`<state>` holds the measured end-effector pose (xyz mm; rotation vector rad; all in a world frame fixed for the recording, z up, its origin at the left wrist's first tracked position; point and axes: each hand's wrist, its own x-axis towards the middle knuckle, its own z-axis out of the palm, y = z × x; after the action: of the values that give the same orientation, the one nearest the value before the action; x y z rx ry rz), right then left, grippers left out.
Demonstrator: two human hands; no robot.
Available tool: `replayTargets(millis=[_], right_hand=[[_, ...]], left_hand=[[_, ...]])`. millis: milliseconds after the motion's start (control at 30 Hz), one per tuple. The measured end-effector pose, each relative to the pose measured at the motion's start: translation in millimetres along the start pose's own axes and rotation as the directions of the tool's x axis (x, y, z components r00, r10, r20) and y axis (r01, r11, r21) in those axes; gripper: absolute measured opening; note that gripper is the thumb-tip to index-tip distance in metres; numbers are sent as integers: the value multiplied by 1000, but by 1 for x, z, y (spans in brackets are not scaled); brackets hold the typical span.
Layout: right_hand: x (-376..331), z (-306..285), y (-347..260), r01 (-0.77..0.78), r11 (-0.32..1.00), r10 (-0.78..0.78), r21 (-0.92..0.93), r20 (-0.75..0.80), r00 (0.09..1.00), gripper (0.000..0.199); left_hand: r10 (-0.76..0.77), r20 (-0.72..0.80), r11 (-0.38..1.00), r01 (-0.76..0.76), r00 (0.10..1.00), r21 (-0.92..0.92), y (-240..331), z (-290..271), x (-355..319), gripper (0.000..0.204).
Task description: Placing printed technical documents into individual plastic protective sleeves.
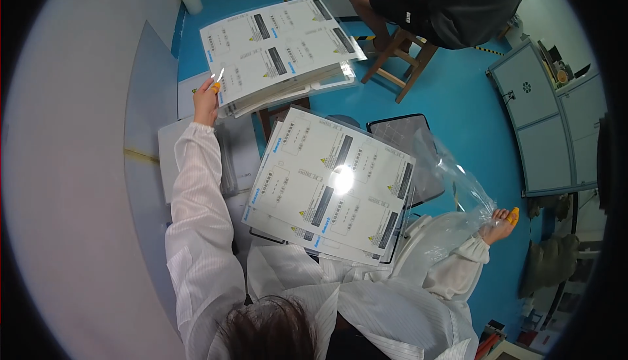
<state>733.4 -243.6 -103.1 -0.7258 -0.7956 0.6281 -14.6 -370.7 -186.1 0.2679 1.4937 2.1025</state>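
Observation:
My left hand [205, 103] reaches forward to the far left, its fingers closed at the near left edge of a printed sheet [248, 30]. That sheet lies on top of a thick stack of similar sheets. Held out to the right, my right hand [500, 226] is closed on a clear plastic film [458, 177], which trails back toward the middle. Orange covers show on fingers of both hands. Across my lap lies a second pile of printed sheets [307, 180], pale with black, yellow and blue print; a bright glare spot covers part of its top sheet.
A person [481, 7] sits on a wooden stool [402, 62] at the far right. Grey-white cabinets [543, 121] line the right side. Beyond my lap stands a dark-rimmed grey panel [409, 137]. White boxes [176, 157] are beside my left arm, along a grey partition [140, 111].

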Motion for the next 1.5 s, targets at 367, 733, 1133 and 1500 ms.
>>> replayTargets(millis=[367, 733, 1133, 1500], right_hand=[[-42, 104, -89, 10, 988, -112, 153, 680, 725, 38], [-305, 253, 9, -367, 842, 407, -396, 912, -53, 24], [-385, 268, 30, 157, 915, 380, -371, 925, -31, 29], [-379, 285, 49, 148, 776, 603, -613, 790, 112, 28]], left_hand=[[73, -67, 926, -42, 995, 376, 11, 2, 33, 23], [-440, 478, 525, -214, 761, 824, 27, -36, -145, 31], [-295, 409, 664, -122, 864, 737, 48, -47, -226, 32], [-402, 404, 739, 30, 822, 673, 39, -43, -227, 35]])
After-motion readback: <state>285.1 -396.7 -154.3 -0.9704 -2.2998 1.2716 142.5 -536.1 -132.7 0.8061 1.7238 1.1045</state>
